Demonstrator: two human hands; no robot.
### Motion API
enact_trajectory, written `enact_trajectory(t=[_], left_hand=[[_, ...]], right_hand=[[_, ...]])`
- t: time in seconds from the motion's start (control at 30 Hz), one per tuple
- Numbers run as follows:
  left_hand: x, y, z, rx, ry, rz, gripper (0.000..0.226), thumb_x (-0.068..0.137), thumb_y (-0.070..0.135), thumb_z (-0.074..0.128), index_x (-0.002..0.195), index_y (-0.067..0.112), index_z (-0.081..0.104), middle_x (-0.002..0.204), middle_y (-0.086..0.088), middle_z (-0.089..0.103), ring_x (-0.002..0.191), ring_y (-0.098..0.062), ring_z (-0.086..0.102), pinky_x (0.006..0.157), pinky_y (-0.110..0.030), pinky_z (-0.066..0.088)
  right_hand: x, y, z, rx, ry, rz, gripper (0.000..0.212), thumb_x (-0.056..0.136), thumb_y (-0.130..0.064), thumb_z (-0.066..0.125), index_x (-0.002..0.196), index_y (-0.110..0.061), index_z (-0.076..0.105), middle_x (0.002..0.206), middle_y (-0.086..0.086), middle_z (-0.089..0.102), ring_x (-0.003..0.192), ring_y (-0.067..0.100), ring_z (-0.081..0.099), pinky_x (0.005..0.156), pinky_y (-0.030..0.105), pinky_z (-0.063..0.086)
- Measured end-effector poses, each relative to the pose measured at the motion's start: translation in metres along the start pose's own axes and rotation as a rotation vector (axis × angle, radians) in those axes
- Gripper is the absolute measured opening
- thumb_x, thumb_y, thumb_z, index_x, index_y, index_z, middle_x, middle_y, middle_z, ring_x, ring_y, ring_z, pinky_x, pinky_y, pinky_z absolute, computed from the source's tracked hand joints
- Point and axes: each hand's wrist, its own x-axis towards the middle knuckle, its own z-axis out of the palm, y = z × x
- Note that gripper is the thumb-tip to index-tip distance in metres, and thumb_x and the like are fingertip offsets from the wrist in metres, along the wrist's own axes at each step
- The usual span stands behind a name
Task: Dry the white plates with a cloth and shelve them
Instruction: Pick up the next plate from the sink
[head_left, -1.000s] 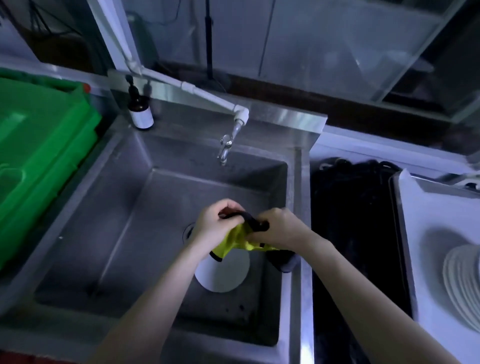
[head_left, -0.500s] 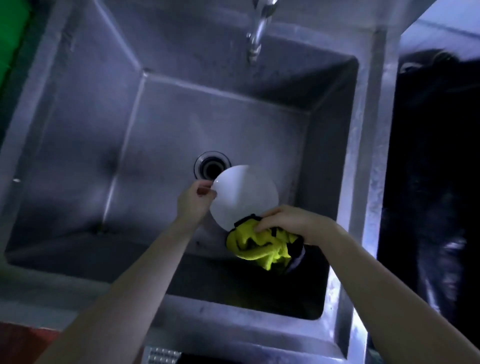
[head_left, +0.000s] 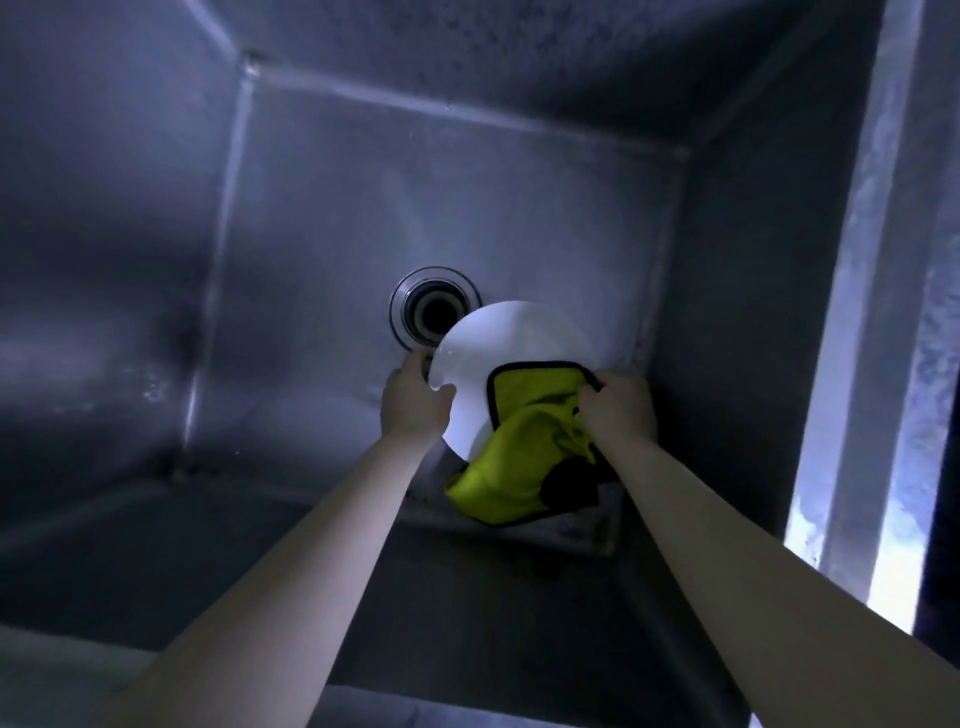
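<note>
Glossy white plate (head_left: 498, 353), soft yellow cloth (head_left: 524, 447), dull brushed-metal sink (head_left: 311, 208).

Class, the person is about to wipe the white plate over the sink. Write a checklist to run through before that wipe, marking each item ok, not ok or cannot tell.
1. Left hand has a grip on the plate rim: ok, thumb over the edge.
2. Right hand holds the cloth: ok.
3. Cloth lies on the plate's face: ok, it covers the lower right part.
4. Plate is over the sink: ok.
5. Plate's face is already dry: cannot tell.
6. Cloth's hanging end is clear of the sink floor: cannot tell.
</note>
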Motion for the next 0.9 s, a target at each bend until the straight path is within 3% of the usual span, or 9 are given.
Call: enact_trajectory(t=[0.13,0.23,0.33,0.4,0.47,0.53,0.63,0.8,0.9], left_hand=[[0.001,-0.005,0.005,0.018,-0.002,-0.029,0.031,0.095,0.007,0.058,0.126,0.007,0.059,0.115,-0.015,0.067,0.108,-0.035,0.06,0.083,-0.036,0.048],[0.001,-0.005,0.002,-0.015,-0.005,-0.013,0.038,0.093,0.0,0.052,0.127,0.013,0.064,0.105,-0.008,0.067,0.104,-0.031,0.06,0.079,-0.031,0.046],[-0.002,-0.005,0.0,0.071,-0.006,0.1,0.049,0.089,-0.011,0.047,0.129,0.01,0.066,0.1,-0.017,0.068,0.091,-0.03,0.057,0.064,-0.027,0.04],[-0.003,-0.003,0.001,0.107,0.003,0.136,0.051,0.086,-0.014,0.046,0.128,0.005,0.066,0.102,-0.031,0.063,0.095,-0.043,0.057,0.068,-0.034,0.045],[-0.003,-0.002,0.001,0.113,0.011,0.119,0.05,0.085,-0.013,0.045,0.128,0.003,0.064,0.11,-0.039,0.056,0.101,-0.049,0.056,0.081,-0.043,0.049],[-0.004,0.0,0.002,0.097,0.014,0.082,0.053,0.087,-0.01,0.045,0.132,0.009,0.063,0.117,-0.035,0.052,0.099,-0.045,0.057,0.088,-0.042,0.05],[-0.006,-0.001,0.001,0.062,0.012,0.073,0.056,0.086,-0.007,0.048,0.134,0.018,0.063,0.117,-0.028,0.055,0.096,-0.039,0.058,0.087,-0.039,0.051],[-0.008,-0.004,-0.002,0.015,0.001,0.092,0.056,0.083,-0.005,0.053,0.132,0.021,0.065,0.102,-0.028,0.058,0.093,-0.042,0.06,0.086,-0.041,0.053],[-0.01,-0.003,0.0,-0.044,-0.002,0.087,0.057,0.085,-0.006,0.054,0.133,0.022,0.064,0.102,-0.028,0.06,0.1,-0.042,0.059,0.087,-0.045,0.054]], right_hand=[[0.002,0.003,-0.002,0.079,-0.014,0.044,0.022,0.096,-0.017,0.045,0.083,-0.016,0.062,0.078,0.0,0.058,0.065,0.013,0.052,0.049,0.022,0.033],[0.004,0.003,-0.005,0.076,-0.01,0.061,0.021,0.098,-0.021,0.047,0.093,-0.015,0.067,0.079,0.002,0.059,0.064,0.013,0.05,0.05,0.022,0.033],[0.001,0.0,-0.005,0.059,0.018,0.069,0.021,0.098,-0.022,0.048,0.094,-0.014,0.067,0.084,0.005,0.058,0.063,0.013,0.048,0.049,0.023,0.032],[-0.002,-0.002,-0.003,0.065,0.044,0.082,0.024,0.099,-0.023,0.047,0.099,-0.013,0.068,0.088,0.008,0.06,0.07,0.02,0.054,0.056,0.026,0.039],[-0.006,-0.004,-0.001,0.061,0.067,0.106,0.026,0.099,-0.023,0.044,0.103,-0.014,0.068,0.094,0.01,0.063,0.08,0.027,0.058,0.066,0.029,0.046],[-0.012,-0.005,0.003,0.033,0.096,0.123,0.027,0.1,-0.023,0.041,0.104,-0.014,0.067,0.097,0.009,0.063,0.082,0.027,0.059,0.07,0.031,0.049],[-0.019,-0.005,0.008,-0.008,0.136,0.119,0.029,0.101,-0.024,0.04,0.105,-0.01,0.066,0.104,0.013,0.063,0.088,0.031,0.061,0.077,0.039,0.055],[-0.018,-0.003,0.006,-0.017,0.148,0.087,0.029,0.099,-0.021,0.043,0.105,-0.008,0.067,0.117,0.015,0.059,0.094,0.03,0.06,0.071,0.029,0.043],[-0.017,-0.001,0.002,0.043,0.138,0.085,0.026,0.099,-0.023,0.045,0.099,-0.013,0.069,0.115,0.013,0.061,0.091,0.029,0.059,0.066,0.026,0.04]])
